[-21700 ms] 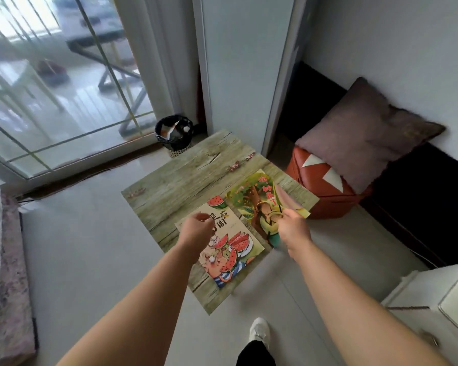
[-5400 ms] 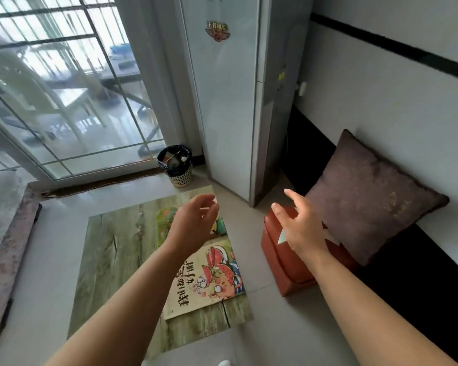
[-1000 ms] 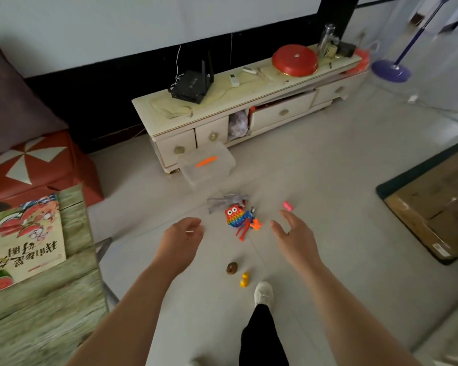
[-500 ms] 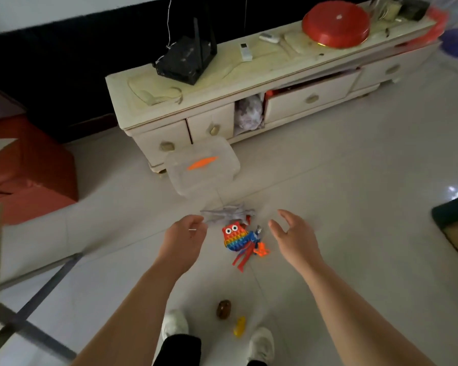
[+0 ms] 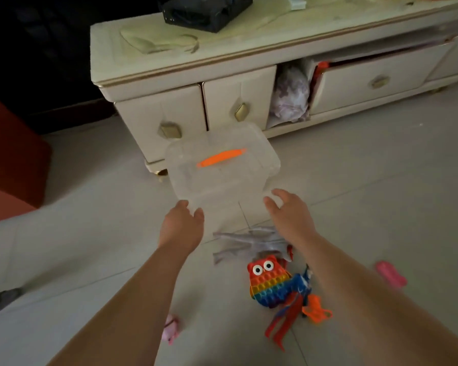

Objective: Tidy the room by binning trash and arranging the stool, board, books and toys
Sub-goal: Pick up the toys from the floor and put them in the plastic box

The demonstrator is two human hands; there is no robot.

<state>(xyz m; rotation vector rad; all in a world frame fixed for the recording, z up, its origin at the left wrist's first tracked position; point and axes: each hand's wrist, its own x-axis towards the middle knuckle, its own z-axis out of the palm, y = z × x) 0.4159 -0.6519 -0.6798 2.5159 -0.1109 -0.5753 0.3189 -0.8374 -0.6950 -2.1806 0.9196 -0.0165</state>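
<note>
A clear plastic box (image 5: 222,178) with a lid and an orange handle (image 5: 220,157) stands on the floor in front of the cabinet. My left hand (image 5: 181,224) reaches its near left corner, and my right hand (image 5: 288,212) its near right corner. Both hands have their fingers spread and loosely bent, with the fingertips at the box's edge. Behind my hands, toys lie on the floor: a rainbow owl pop toy (image 5: 269,282), a grey figure (image 5: 245,243), an orange piece (image 5: 316,310), red strips (image 5: 282,324) and two pink pieces (image 5: 390,278) (image 5: 169,329).
A cream low cabinet (image 5: 185,75) stands right behind the box, with a black router (image 5: 204,11) on top, a drawer (image 5: 376,83) ajar and a plastic bag (image 5: 291,97) in an open gap. The red stool (image 5: 8,157) is at the left edge.
The view has moved in close and low towards the box. Both hands have gone forward from above the toys to the box's near corners.
</note>
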